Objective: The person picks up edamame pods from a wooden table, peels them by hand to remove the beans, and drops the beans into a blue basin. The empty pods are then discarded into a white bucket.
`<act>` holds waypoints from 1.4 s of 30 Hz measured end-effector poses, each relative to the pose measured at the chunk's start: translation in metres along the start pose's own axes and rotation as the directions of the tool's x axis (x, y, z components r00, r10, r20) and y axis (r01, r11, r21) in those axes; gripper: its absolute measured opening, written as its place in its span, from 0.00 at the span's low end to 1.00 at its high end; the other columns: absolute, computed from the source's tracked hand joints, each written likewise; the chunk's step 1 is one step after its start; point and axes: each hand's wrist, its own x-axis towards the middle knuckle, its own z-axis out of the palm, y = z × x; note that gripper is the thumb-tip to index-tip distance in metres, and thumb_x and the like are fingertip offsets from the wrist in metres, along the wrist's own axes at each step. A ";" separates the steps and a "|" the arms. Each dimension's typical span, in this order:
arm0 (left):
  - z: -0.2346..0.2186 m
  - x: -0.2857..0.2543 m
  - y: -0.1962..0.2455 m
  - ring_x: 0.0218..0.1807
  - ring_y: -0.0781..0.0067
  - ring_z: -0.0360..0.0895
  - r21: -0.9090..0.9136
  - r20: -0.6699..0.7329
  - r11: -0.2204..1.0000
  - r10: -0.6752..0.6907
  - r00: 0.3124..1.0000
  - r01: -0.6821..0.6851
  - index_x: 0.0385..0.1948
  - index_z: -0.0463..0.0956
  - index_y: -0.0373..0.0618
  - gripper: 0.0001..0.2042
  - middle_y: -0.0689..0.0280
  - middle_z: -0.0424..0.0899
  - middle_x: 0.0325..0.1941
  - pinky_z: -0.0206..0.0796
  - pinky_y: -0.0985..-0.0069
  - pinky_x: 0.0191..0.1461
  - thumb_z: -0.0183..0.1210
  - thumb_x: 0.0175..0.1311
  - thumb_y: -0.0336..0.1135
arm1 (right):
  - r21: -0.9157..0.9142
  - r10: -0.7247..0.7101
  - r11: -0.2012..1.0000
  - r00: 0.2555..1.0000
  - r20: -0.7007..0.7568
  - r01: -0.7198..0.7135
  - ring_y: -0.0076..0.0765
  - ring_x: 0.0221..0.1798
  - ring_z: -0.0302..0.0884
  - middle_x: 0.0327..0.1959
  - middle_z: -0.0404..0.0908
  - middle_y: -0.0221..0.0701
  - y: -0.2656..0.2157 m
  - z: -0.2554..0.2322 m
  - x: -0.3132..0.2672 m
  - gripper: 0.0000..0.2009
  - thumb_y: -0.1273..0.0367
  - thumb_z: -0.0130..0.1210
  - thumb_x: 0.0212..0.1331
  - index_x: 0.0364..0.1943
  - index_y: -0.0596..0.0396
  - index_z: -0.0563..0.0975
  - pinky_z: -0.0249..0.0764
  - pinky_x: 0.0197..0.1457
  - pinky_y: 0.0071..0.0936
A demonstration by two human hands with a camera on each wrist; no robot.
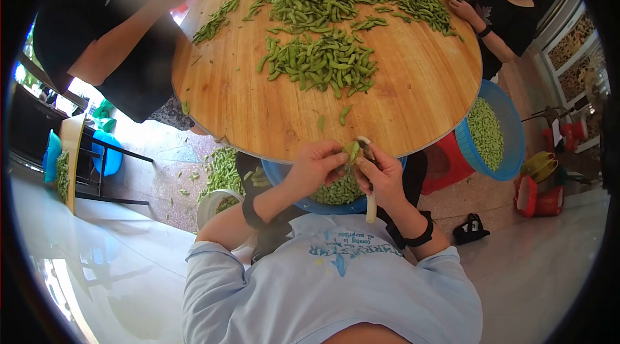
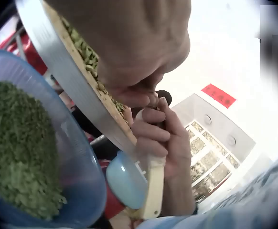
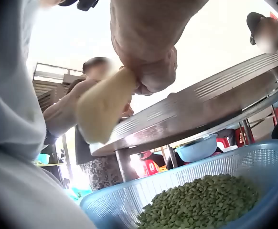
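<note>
My left hand (image 1: 313, 166) pinches a green soybean pod (image 1: 351, 150) between thumb and fingers, just off the near edge of the round wooden table (image 1: 219, 99). Close against it, my right hand (image 1: 384, 176) grips a tool by its cream handle (image 1: 371, 208), which sticks out below the fist; the working end is hidden by the fingers. The handle (image 2: 153, 191) shows a small hole near its end in the left wrist view. Under both hands is a blue plastic basket (image 3: 129, 188) holding shelled green beans (image 3: 201, 202).
Heaps of pods (image 1: 316, 63) lie on the table. A second blue basket (image 1: 510, 118) of beans stands at the right on a red stool (image 1: 445, 166). More pods (image 1: 223, 173) lie on the floor at left, near a white bucket (image 1: 208, 208). Other people sit around the table.
</note>
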 end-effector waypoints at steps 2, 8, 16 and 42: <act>0.004 -0.002 0.001 0.18 0.83 0.70 0.038 0.003 0.999 0.007 1.000 -0.007 0.33 0.75 0.37 0.06 0.68 0.76 0.20 0.60 0.85 0.19 0.54 0.64 0.30 | -0.242 -0.157 0.959 0.987 -0.035 0.144 0.21 0.25 0.70 0.30 0.75 0.28 0.002 0.002 0.003 0.19 0.74 0.53 0.60 0.56 0.61 0.70 0.67 0.25 0.17; 0.006 -0.005 -0.003 0.19 0.86 0.69 0.256 0.034 0.963 0.074 0.997 -0.080 0.32 0.74 0.38 0.06 0.71 0.74 0.19 0.59 0.85 0.20 0.55 0.63 0.31 | -0.611 -0.381 0.718 0.923 0.055 0.332 0.29 0.33 0.76 0.32 0.77 0.33 0.002 -0.005 0.009 0.18 0.77 0.58 0.53 0.50 0.63 0.72 0.71 0.39 0.21; -0.002 -0.007 -0.006 0.20 0.86 0.69 0.037 0.125 0.997 -0.076 0.989 0.072 0.33 0.74 0.37 0.05 0.71 0.73 0.19 0.59 0.85 0.22 0.58 0.58 0.28 | -0.593 -0.309 0.688 0.908 0.282 0.418 0.37 0.34 0.76 0.34 0.76 0.39 -0.008 -0.010 0.010 0.18 0.80 0.54 0.48 0.47 0.63 0.73 0.71 0.37 0.26; -0.070 -0.044 0.052 0.37 0.49 0.74 0.928 0.256 0.162 0.384 0.887 -0.337 0.39 0.74 0.39 0.11 0.53 0.75 0.31 0.68 0.61 0.37 0.54 0.52 0.23 | -0.586 -0.177 0.741 0.937 0.302 0.328 0.19 0.26 0.68 0.26 0.72 0.28 0.001 -0.006 0.006 0.14 0.77 0.52 0.57 0.48 0.64 0.73 0.65 0.30 0.19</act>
